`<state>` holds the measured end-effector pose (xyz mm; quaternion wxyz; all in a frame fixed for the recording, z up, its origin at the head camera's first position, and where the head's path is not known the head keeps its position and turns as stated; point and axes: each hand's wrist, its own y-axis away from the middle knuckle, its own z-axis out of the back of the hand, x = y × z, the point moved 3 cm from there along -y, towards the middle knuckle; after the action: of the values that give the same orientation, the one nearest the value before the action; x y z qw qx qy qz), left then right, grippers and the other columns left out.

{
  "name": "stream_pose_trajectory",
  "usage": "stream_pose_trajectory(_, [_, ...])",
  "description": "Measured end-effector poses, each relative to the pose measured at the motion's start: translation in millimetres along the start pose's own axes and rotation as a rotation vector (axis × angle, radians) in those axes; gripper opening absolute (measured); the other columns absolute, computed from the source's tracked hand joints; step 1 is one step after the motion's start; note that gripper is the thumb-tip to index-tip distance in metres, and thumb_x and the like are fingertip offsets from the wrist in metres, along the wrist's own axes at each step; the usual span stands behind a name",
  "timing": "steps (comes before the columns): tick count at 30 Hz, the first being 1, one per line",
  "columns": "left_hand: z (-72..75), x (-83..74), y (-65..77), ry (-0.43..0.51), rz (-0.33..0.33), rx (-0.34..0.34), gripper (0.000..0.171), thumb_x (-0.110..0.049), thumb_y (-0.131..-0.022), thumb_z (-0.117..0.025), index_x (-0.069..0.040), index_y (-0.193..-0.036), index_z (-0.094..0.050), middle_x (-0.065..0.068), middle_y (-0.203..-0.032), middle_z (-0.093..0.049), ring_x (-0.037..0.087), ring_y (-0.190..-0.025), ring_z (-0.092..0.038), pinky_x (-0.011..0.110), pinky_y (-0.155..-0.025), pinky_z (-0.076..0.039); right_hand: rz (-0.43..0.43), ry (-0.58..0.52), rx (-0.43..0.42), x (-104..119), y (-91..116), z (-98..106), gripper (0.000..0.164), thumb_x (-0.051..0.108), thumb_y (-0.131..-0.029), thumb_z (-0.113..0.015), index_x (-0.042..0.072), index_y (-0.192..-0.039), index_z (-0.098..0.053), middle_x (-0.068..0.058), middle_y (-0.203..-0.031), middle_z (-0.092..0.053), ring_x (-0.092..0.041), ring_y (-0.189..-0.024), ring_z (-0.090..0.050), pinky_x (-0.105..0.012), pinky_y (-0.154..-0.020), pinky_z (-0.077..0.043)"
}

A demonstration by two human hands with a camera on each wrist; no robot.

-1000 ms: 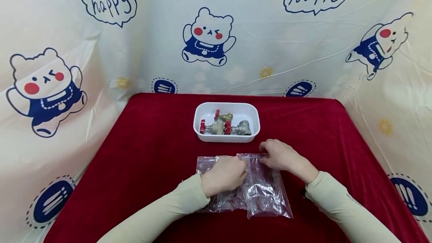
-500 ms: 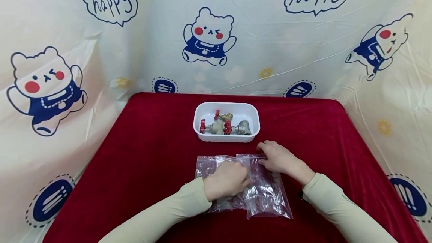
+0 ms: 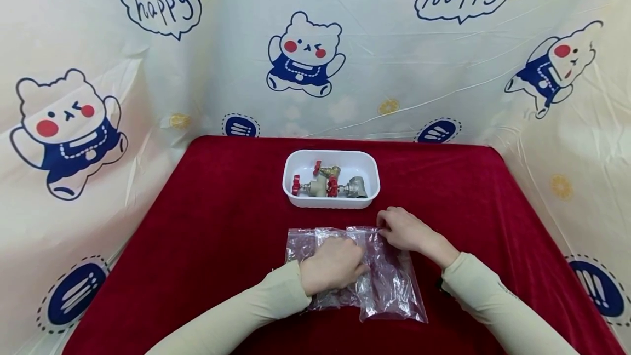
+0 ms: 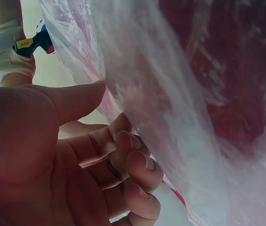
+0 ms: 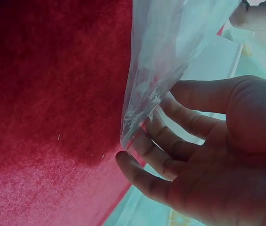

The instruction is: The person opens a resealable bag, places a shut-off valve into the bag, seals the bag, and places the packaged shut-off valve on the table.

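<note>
Clear bag (image 3: 394, 275) slid slightly nearer (backdrop (image 3: 379, 64) reads "happy").

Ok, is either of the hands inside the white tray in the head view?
No, the left hand and right hand are both at the clear plastic bags, on the near side of the white tray.

From here, the bare left hand (image 3: 333, 265) hides much of the clear plastic middle bag (image 3: 329, 301). The 2 cream cloth sleeves (image 3: 236, 308) run past the head view's lower edge; the right one's dark mark (image 3: 508, 290) is too small to read.
</note>
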<state>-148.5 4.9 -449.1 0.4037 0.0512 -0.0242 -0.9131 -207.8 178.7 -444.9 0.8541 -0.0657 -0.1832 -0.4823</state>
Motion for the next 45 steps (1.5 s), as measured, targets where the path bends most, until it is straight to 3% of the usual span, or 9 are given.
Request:
stream_pose_trajectory(12, [2.0, 1.3, 2.9, 0.052, 0.014, 0.010, 0.031, -0.043, -0.101, -0.069, -0.020, -0.080, -0.068, -0.005, -0.068, -0.060, 0.011, -0.061, -0.059, 0.032, -0.056, -0.054, 0.045, -0.014, -0.082, 1, 1, 3, 0.016, -0.001, -0.091, -0.071, 0.011, -0.081, -0.068, 0.001, -0.079, -0.058, -0.016, -0.074, -0.057, -0.037, -0.068, -0.051])
stream_pose_trajectory(16, [2.7, 4.6, 4.4, 0.099, 0.051, 0.039, 0.039, -0.043, -0.104, -0.065, -0.022, -0.071, -0.061, -0.006, -0.066, -0.056, 0.010, -0.056, -0.054, 0.030, -0.055, -0.053, 0.002, -0.063, -0.072, 2, 3, 11, 0.016, 0.001, -0.092, -0.069, 0.012, -0.081, -0.067, 0.002, -0.078, -0.058, -0.014, -0.072, -0.055, -0.035, -0.068, -0.050])
stream_pose_trajectory(24, [14.6, 18.6, 7.2, 0.148, 0.085, -0.030, 0.051, -0.048, -0.109, -0.054, -0.024, -0.064, -0.057, -0.007, -0.064, -0.056, 0.015, -0.064, -0.061, 0.037, -0.062, -0.056, -0.065, -0.162, -0.053, 5, 8, 28, 0.011, 0.005, -0.094, -0.068, 0.012, -0.085, -0.070, 0.004, -0.071, -0.059, -0.011, -0.061, -0.054, -0.032, -0.058, -0.049])
stream_pose_trajectory(28, [19.5, 24.3, 8.3, 0.179, 0.091, -0.057, 0.051, -0.050, -0.108, -0.054, -0.023, -0.065, -0.056, -0.006, -0.066, -0.057, 0.016, -0.063, -0.062, 0.038, -0.058, -0.054, -0.062, -0.164, -0.060, 9, 11, 34, 0.010, 0.006, -0.094, -0.068, 0.012, -0.086, -0.071, 0.004, -0.071, -0.060, -0.011, -0.061, -0.054, -0.031, -0.058, -0.049])
stream_pose_trajectory(45, [38.9, 35.6, 15.0, 0.351, 0.106, -0.052, 0.049, -0.050, -0.108, -0.055, -0.022, -0.067, -0.054, -0.006, -0.059, -0.050, 0.010, -0.053, -0.050, 0.031, -0.049, -0.045, -0.002, -0.192, -0.109, 40, 22, 68, 0.011, 0.007, -0.095, -0.070, 0.012, -0.086, -0.074, 0.007, -0.072, -0.062, -0.010, -0.063, -0.055, -0.031, -0.059, -0.051])
